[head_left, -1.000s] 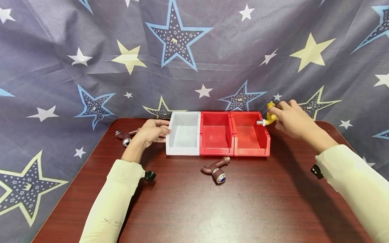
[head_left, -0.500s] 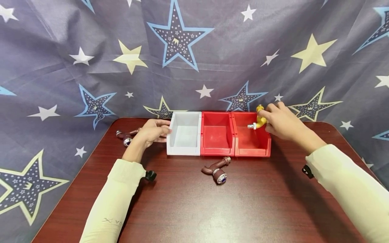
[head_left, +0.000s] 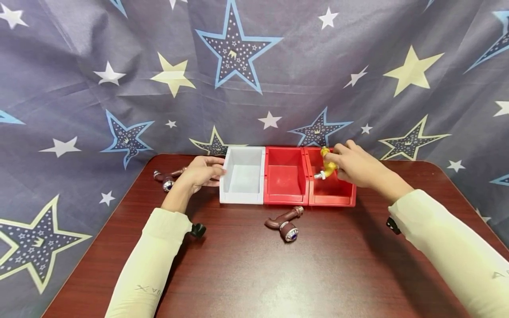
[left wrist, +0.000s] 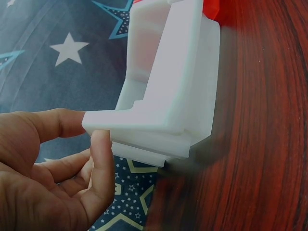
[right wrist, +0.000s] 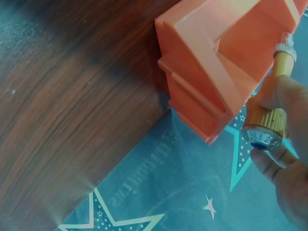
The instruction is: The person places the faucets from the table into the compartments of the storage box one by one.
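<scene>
My right hand (head_left: 355, 165) grips a yellow tap (head_left: 329, 168) over the right-hand red bin (head_left: 332, 201), its silver threaded end pointing left. In the right wrist view the tap's ribbed knob (right wrist: 266, 119) sits between thumb and fingers, beside the bin's wall. On the other side, my left hand (head_left: 200, 173) pinches the side wall of the white bin (head_left: 241, 198) between thumb and fingertips, as the left wrist view shows at the bin's edge (left wrist: 125, 120). The middle red bin (head_left: 286, 199) stands between these two, all in one row touching.
A brown tap (head_left: 284, 223) lies on the table in front of the bins. Another brown tap (head_left: 168, 179) is partly behind my left forearm at the far left. A star-patterned curtain (head_left: 254, 79) hangs directly behind the dark red table (head_left: 302, 282).
My right hand has carried the yellow tap leftward and slightly nearer, from the right-hand red bin's right edge to above its inside. The left hand keeps its hold on the white bin.
</scene>
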### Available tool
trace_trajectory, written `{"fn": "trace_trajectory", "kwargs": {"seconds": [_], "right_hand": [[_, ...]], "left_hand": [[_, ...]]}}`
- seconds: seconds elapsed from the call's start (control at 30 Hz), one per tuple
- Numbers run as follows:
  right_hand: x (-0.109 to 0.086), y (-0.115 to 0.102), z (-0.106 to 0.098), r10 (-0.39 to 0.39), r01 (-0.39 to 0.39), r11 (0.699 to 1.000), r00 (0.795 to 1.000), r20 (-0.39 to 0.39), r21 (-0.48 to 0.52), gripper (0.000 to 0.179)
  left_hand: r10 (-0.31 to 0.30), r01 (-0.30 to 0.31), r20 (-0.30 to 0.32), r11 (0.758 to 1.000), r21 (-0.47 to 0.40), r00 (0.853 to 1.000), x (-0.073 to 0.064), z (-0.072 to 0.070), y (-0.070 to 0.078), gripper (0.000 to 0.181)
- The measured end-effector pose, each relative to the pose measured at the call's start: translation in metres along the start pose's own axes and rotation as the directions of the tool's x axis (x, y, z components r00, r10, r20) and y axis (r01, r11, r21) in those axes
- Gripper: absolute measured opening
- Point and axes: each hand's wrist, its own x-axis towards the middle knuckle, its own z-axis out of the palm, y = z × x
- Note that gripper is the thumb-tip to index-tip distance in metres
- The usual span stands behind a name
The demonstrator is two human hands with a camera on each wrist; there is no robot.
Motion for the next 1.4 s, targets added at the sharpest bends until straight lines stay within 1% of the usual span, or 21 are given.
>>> {"fn": "trace_trajectory", "kwargs": {"seconds": [0.2, 0.47, 0.73, 0.97, 1.1, 1.3, 1.4], "right_hand": [[0.001, 0.001, 0.006, -0.010, 0.010, 1.000, 1.000, -0.002, 0.022, 0.035], [0.000, -0.002, 0.010, 0.007, -0.008, 1.000, 0.999, 0.040, 0.015, 0.042], [0.003, -0.004, 0.013, -0.010, 0.007, 0.999, 0.998, 0.067, 0.042, 0.041], [0.005, -0.006, 0.017, -0.009, 0.003, 0.998, 0.994, 0.109, 0.058, 0.045], [0.008, -0.007, 0.020, -0.007, 0.000, 0.998, 0.993, 0.122, 0.055, 0.042], [0.011, -0.010, 0.025, -0.033, 0.030, 0.999, 0.993, 0.114, 0.028, 0.034], [0.012, -0.011, 0.026, -0.031, 0.029, 0.999, 0.993, 0.117, 0.022, 0.032]], "left_hand": [[-0.001, 0.001, 0.003, 1.000, -0.007, 1.000, 0.000, 0.000, 0.001, 0.052], [-0.002, 0.002, -0.001, 1.000, -0.003, 1.000, -0.002, 0.000, 0.001, 0.052], [-0.002, 0.002, -0.002, 1.000, -0.007, 1.000, -0.002, 0.001, 0.001, 0.053], [-0.004, 0.004, -0.004, 1.000, -0.007, 1.000, -0.001, 0.001, 0.001, 0.053], [-0.005, 0.005, -0.003, 1.000, -0.005, 1.000, -0.001, 0.001, 0.000, 0.053], [-0.006, 0.006, -0.007, 1.000, -0.006, 1.000, -0.002, 0.002, 0.001, 0.052], [-0.003, 0.003, -0.006, 1.000, -0.007, 1.000, -0.001, 0.002, 0.001, 0.053]]}}
